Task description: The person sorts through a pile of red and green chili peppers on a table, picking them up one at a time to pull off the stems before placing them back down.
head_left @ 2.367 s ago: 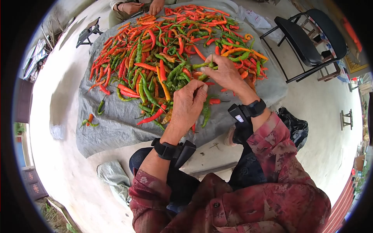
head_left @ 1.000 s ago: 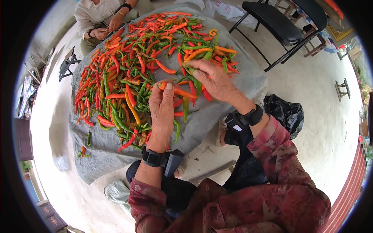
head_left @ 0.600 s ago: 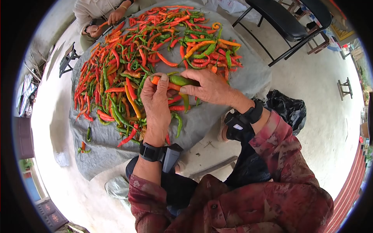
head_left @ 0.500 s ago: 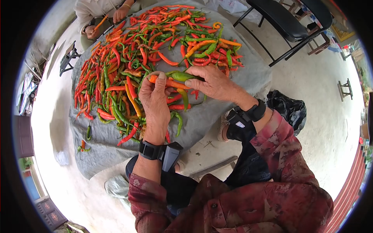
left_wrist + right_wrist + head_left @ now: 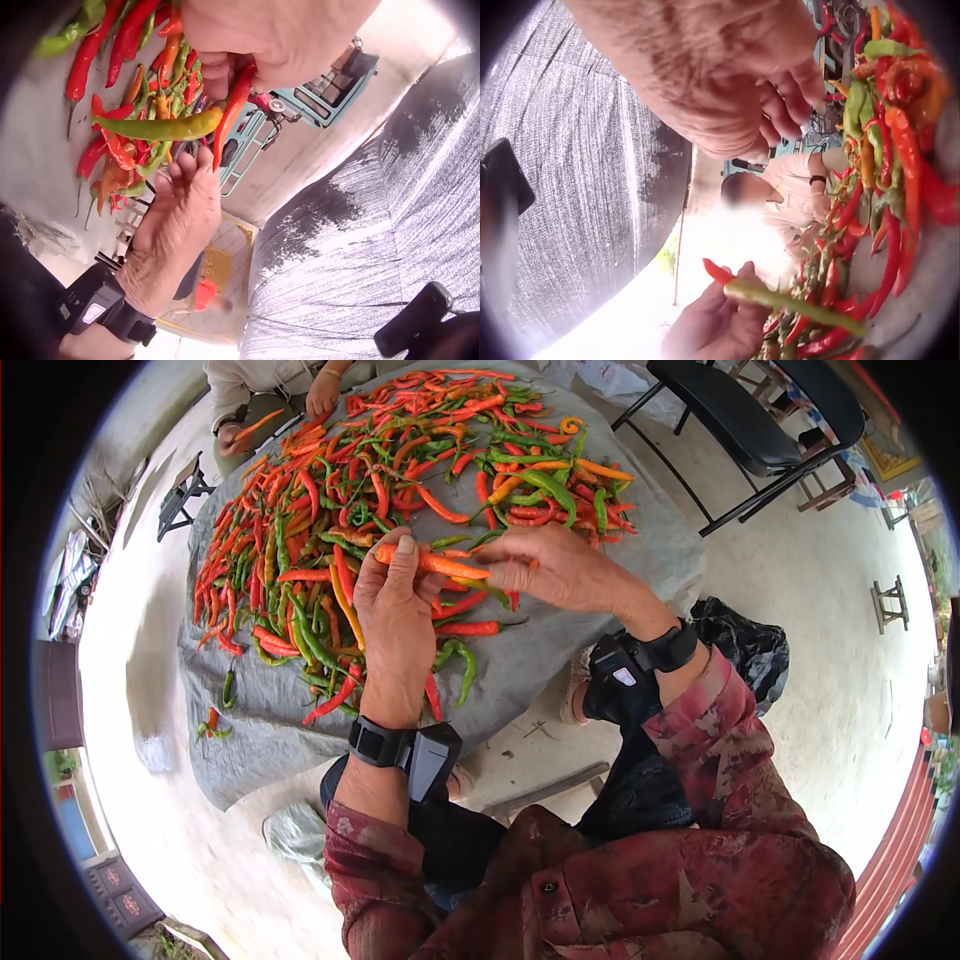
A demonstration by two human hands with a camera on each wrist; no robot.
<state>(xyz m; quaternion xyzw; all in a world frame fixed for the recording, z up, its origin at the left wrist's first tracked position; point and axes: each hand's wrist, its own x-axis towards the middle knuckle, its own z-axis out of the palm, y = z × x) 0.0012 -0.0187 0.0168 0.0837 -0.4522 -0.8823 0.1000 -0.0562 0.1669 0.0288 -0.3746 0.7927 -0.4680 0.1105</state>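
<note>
Mid-frame, left hand (image 5: 396, 625) pinches 2 peppers (image 5: 165, 128); right hand (image 5: 570, 568), beside, is open. Likely gathering; adding 1 more calls for a steady left grip.

An orange chili (image 5: 437, 564) is pinched by the left hand (image 5: 395, 615); the right hand (image 5: 562, 570) is held near its tip.

A black folding chair (image 5: 735, 420) stands at the far right, a white plastic bag (image 5: 608, 376) on the pale concrete floor (image 5: 820, 700) just left of it. Farther right I see a small stool (image 5: 888, 607); nearer lies a crumpled black plastic bag (image 5: 745, 645). A dark folding stool (image 5: 184, 494) stands far left, a pale sack (image 5: 297, 835) near left. Silvery mesh (image 5: 360, 217) spreads overhead, above a light-blue vehicle (image 5: 330, 90).
</note>
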